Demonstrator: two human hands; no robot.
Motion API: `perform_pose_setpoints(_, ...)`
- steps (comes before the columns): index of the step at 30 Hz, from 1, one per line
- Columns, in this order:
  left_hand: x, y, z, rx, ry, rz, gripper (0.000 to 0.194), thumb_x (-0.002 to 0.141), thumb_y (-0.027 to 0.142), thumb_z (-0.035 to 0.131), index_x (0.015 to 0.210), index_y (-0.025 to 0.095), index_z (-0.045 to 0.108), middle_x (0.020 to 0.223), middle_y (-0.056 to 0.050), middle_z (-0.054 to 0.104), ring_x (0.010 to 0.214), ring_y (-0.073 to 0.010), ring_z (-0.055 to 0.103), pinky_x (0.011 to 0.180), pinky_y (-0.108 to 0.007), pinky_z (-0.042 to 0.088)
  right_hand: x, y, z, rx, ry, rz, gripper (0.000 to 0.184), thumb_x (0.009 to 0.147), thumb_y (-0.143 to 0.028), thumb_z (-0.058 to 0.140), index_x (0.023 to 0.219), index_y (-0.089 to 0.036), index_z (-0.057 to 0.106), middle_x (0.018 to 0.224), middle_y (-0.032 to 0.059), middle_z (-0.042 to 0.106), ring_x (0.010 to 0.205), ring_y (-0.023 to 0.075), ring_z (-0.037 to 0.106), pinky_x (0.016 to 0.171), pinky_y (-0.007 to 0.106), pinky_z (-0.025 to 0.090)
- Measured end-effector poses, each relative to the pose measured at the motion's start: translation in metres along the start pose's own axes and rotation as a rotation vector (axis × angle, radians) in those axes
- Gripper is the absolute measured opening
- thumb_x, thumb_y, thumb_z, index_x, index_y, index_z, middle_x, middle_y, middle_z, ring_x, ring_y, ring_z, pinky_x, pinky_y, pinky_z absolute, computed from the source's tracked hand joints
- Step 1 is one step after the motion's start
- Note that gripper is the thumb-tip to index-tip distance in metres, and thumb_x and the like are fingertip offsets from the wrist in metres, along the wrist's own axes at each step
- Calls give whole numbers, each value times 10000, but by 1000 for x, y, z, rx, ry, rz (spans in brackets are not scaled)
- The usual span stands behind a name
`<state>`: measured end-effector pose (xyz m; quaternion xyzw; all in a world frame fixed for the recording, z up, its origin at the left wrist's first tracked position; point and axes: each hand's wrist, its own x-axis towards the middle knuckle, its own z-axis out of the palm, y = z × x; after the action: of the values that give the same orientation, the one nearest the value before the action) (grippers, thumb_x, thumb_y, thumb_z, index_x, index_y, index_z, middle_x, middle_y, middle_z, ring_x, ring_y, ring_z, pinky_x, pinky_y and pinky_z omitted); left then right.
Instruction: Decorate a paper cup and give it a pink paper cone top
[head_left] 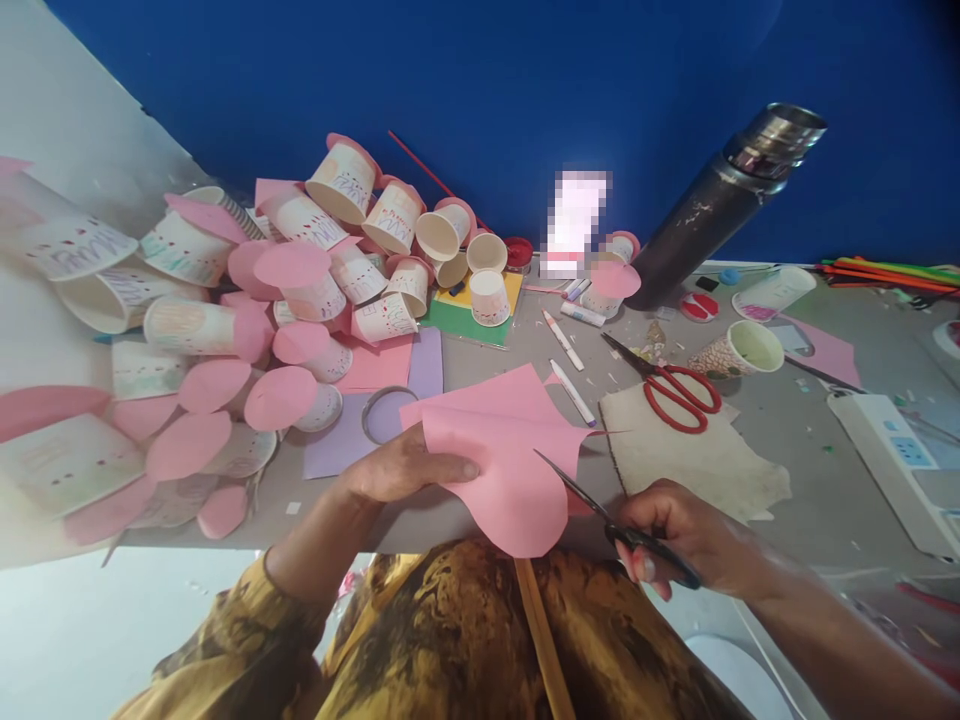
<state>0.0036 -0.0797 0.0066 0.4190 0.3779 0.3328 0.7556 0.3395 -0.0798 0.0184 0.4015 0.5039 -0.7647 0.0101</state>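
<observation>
Near edge of the tabletop, middle: sheet of pink paper, its rounded lobe reaching the edge above the person's brown-and-yellow patterned garment. Left hand clamped on the paper's left side, thumb on top, fingers underneath; presumably this steadies the sheet and leaves the curved right side free for the blades.

Right hand curled around the handles of slim black-handled scissors. Paper lies directly left of this hand, with a blade across its face; the other blade is hidden, so cannot tell whether the blades are apart. Angle inward from the right likely suits following the curve.

Just beyond left hand: grey ring-shaped object on lilac paper. Right of the paper: red-handled metal scissors overlapping a beige irregular sheet, within easy reach, it seems.

Toward left edge: heap of white paper cups with crayon marks, many bearing pink paper discs; loosely piled, probably to keep the working spot free.

Farther: white marker pens mid-tabletop; white power strip near right edge; dark metal flask tilted in view by the far edge; blue wall behind.
</observation>
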Motion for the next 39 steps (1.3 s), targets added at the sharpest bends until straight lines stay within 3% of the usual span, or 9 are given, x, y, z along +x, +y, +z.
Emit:
perform_pose_setpoints(9,8,8,1,-63,-64,15,233,703,221,828,917,141,781,864,-74,787,849,-230,708,751,-305,552,2,4,-1,-30,15,3,505,695,-632,783,638,-143,671,489,-10,576,459,96,493,442,219,284)
perform_pose_setpoints(15,9,10,4,-125,11,18,261,702,287,832,888,110,785,817,-102,782,795,-247,720,699,-315,546,2,2,-1,-68,31,24,453,721,-583,780,672,-138,713,483,-12,580,465,96,492,447,220,278)
perform_pose_setpoints(25,8,18,2,-3,30,50,225,703,303,844,822,125,773,764,-55,752,679,-175,662,616,-260,517,1,-4,0,-81,-4,10,523,699,-655,772,666,-143,673,516,0,597,493,110,514,461,220,282)
perform_pose_setpoints(32,9,14,0,12,16,61,212,717,293,837,841,135,771,792,-56,755,717,-180,664,649,-268,527,5,-6,3,-80,-7,-15,592,699,-723,744,637,-146,629,517,10,600,463,86,448,454,222,260)
perform_pose_setpoints(39,8,13,0,21,28,55,221,703,305,850,837,146,775,781,-41,750,702,-175,659,654,-272,517,5,-2,4,-68,6,-4,506,747,-622,757,640,-142,638,520,3,604,477,87,470,466,224,271)
